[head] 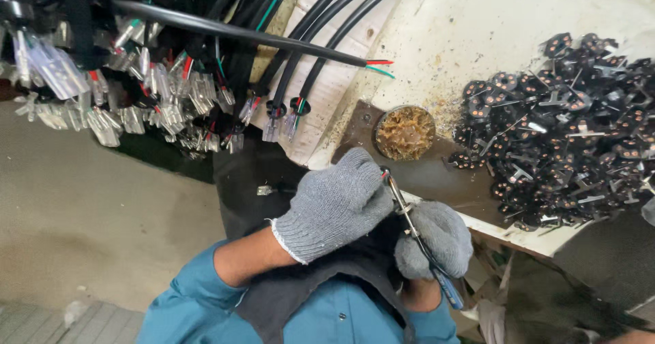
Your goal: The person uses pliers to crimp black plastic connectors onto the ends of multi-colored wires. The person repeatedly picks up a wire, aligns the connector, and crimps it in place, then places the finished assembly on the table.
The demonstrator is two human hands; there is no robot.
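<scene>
Thin tool between both gloved hands — left, right.

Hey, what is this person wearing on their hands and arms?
Both hands wear grey knitted work gloves with pale, whitish cuff edging: the left hand and the right hand. The arms are in teal-blue sleeves, the left one pushed back from the wrist.
</scene>
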